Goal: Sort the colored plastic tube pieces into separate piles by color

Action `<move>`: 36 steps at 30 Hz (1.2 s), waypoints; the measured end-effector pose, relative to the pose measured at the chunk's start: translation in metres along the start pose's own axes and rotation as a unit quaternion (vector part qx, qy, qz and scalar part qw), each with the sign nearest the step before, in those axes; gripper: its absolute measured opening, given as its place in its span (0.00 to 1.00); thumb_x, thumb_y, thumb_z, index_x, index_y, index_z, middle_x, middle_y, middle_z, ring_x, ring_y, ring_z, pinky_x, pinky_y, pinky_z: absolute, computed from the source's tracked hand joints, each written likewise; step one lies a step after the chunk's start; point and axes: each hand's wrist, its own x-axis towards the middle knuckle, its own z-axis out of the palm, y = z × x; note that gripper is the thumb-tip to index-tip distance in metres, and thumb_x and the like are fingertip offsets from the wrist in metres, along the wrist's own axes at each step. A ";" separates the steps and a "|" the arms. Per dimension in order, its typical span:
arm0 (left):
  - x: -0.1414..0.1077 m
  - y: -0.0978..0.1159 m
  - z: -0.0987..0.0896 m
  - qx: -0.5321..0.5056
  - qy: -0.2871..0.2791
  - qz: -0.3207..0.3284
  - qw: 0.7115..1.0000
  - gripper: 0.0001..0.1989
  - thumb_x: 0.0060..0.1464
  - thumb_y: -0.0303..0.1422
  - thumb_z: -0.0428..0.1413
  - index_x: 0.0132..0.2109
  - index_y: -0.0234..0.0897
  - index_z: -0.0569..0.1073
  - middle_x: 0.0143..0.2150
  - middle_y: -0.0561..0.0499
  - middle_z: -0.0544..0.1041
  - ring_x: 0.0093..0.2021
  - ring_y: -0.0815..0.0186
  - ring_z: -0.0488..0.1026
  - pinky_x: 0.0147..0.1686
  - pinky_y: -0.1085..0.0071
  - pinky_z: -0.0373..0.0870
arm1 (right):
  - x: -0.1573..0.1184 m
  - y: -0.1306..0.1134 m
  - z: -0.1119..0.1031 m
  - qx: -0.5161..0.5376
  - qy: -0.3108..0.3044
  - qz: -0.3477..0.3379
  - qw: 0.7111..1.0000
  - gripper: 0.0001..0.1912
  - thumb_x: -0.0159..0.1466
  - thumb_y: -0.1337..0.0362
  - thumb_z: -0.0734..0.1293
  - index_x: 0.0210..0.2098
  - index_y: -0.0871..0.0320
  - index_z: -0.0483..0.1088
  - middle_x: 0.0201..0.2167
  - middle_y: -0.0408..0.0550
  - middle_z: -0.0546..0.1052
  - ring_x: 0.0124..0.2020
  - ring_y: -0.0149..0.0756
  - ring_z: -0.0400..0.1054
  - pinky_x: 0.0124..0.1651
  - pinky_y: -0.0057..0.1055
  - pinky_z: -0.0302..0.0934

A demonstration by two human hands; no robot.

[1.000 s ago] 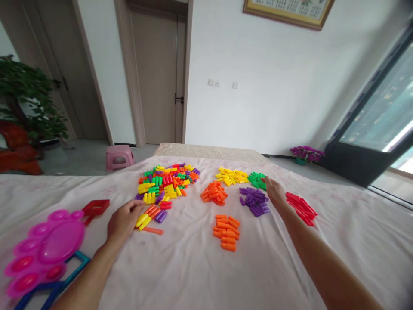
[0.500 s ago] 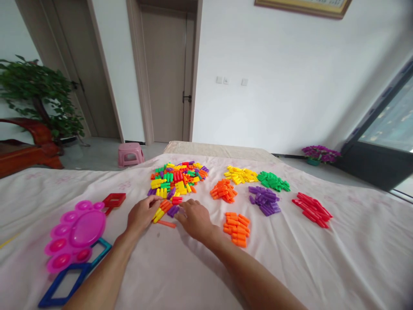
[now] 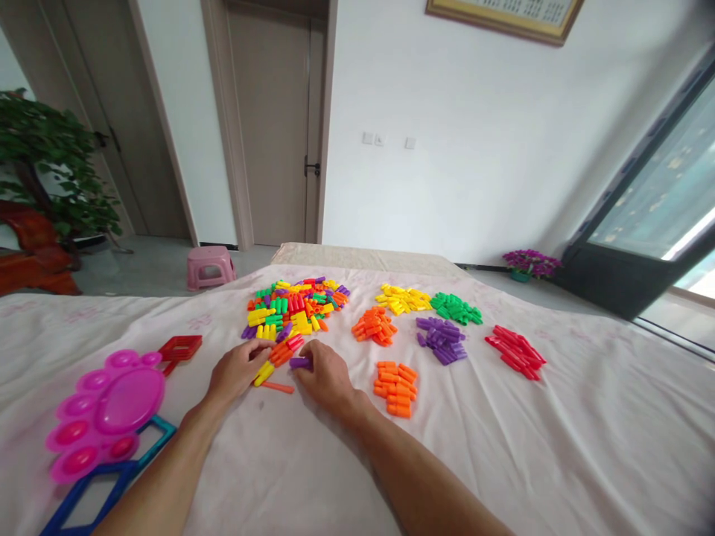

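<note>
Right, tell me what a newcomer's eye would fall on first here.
Probably the multicoloured pile towards the far edge of the cloth, left of centre, with single-colour groups to its right. Next, the bright pink paw-shaped toy at the left. Then the left hand, at red, orange and yellow pieces, and the right hand, at a purple piece, just in front of that pile.
</note>
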 end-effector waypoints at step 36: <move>-0.001 0.004 0.004 -0.125 -0.051 0.083 0.987 0.20 0.56 0.45 0.54 0.49 0.41 0.81 0.50 0.48 0.82 0.50 0.57 0.77 0.51 0.66 0.69 | 0.010 0.028 -0.041 -0.038 0.059 -0.123 0.990 0.17 0.63 0.74 0.61 0.47 0.54 0.76 0.46 0.47 0.79 0.48 0.39 0.70 0.52 0.34 0.63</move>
